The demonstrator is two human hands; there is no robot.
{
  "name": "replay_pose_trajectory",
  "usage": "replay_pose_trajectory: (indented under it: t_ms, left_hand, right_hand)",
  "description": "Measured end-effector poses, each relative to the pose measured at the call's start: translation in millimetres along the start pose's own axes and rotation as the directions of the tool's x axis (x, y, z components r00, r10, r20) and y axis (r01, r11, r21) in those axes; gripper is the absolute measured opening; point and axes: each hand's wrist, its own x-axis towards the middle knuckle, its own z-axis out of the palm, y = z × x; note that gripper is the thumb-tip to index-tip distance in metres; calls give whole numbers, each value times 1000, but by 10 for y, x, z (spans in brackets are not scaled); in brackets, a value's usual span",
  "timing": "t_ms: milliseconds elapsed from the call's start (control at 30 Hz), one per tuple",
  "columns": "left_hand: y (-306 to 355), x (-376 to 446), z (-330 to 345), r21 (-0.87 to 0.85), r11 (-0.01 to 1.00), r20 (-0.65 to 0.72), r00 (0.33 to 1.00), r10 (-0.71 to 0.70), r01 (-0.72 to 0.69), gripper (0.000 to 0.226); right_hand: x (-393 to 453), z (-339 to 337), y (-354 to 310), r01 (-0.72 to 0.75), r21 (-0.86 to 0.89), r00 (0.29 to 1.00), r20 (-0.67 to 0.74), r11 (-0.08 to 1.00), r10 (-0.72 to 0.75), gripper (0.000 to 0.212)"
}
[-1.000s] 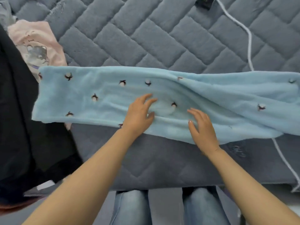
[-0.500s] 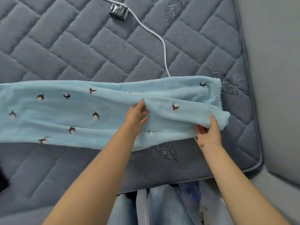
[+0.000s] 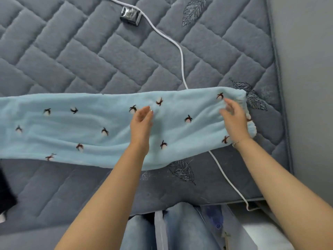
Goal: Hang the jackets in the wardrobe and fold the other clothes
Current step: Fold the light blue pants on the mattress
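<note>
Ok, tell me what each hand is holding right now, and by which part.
Nothing is gripped. The left hand and right hand lie open, fingers straight, on the light blue fleece garment, the right near its cuffed end.

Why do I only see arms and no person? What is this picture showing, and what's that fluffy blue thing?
The camera sits on the person's head and looks down, so you see what they see: their own two arms reaching out, and their jeans at the bottom.

The fluffy blue thing is a piece of soft clothing with little dark and white flower shapes on it. It lies stretched out flat across a grey quilted mattress. The person is meant to fold it.

The left hand is over the middle of the cloth, fingers straight. The right hand is by the gathered end, fingers relaxed. Neither hand is gripping anything.

A white cable runs across the mattress and under the cloth, from a small shiny box at the top. Something dark peeks in at the left edge; I cannot tell what.
</note>
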Motion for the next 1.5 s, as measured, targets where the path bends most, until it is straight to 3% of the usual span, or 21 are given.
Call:
replay_pose_trajectory:
  t_ms: [100, 200, 267, 300, 367, 433, 500, 600, 667, 767, 867, 967, 1033, 1100, 1167, 1267, 1333, 1433, 1500]
  left_hand:
    - [-365, -414, -332, 72, 997, -267, 963, 21, -2, 15]
    - [-757, -805, -613, 33, 995, -479, 875, -64, 91, 25]
    - [-937, -869, -695, -97, 974, -457, 860, -227, 206, 48]
    - [-977, -868, -699, -166, 954, -384, 875, -296, 250, 57]
    - [-1043, -830, -677, -232, 939, -265, 912, -312, 254, 63]
    - [-1092, -770, -635, -228, 956, -277, 929, -245, 184, 57]
    - [-1124, -697, -629, -333, 927, -285, 918, -275, 174, 62]
    - [-1126, -608, -626, -580, 771, -183, 881, -436, 261, 70]
    - [-1127, -577, -633, -542, 789, -154, 890, -430, 288, 49]
    - [-1094, -649, -639, -446, 872, -181, 934, -308, 201, 18]
    - [-1081, -717, -657, -342, 940, -178, 983, -48, -16, 24]
    - [-1128, -692, -650, -201, 976, 12, 996, 88, -84, 43]
    - [-1185, -641, -630, -44, 999, 140, 990, 27, -21, 63]
    - [-1292, -621, -627, 130, 992, 139, 990, -26, 8, 82]
    - [-1425, -665, -667, 146, 988, 93, 994, -59, 45, 85]
    - [-1630, -833, -754, 26, 973, 91, 969, -229, 227, 56]
    - [-1692, -940, -774, -71, 908, 133, 906, -402, 414, 29]
    - [-1663, -942, -763, -305, 742, 189, 802, -567, 596, 21]
    - [-1614, -905, -732, -486, 626, 215, 778, -591, 610, 23]
  right_hand:
    - [-354, 73, 196, 413, -375, 909, 218, 830, -354, 37]
    - [-660, 212, 357, 659, -451, 734, 558, 602, -387, 37]
    - [-736, 309, 463, 768, -464, 623, 703, 442, -345, 41]
    - [-722, 346, 505, 778, -490, 613, 731, 393, -301, 44]
    - [-612, 391, 594, 735, -594, 667, 721, 325, -190, 52]
    - [-478, 410, 695, 705, -678, 704, 704, 209, -93, 55]
    - [-415, 413, 751, 712, -690, 701, 710, 130, -65, 55]
    - [-419, 386, 738, 659, -733, 752, 640, 167, -157, 56]
    - [-412, 322, 739, 595, -782, 800, 553, 185, -234, 60]
    - [-293, 235, 771, 505, -836, 862, 479, 216, -164, 67]
    - [-134, 238, 812, 504, -837, 856, 516, 214, 4, 79]
    - [-78, 252, 804, 512, -829, 844, 534, 224, 48, 85]
    - [-85, 249, 806, 515, -827, 843, 537, 223, 44, 86]
    - [-92, 249, 801, 513, -829, 845, 534, 223, 40, 86]
    - [-93, 255, 793, 510, -831, 847, 531, 222, 39, 87]
    - [-96, 260, 793, 508, -834, 850, 525, 213, 30, 87]
    - [-114, 264, 804, 503, -840, 857, 516, 203, 12, 85]
    - [-171, 260, 818, 495, -848, 867, 495, 187, -49, 78]
    - [-231, 213, 822, 508, -846, 861, 494, 163, -122, 69]
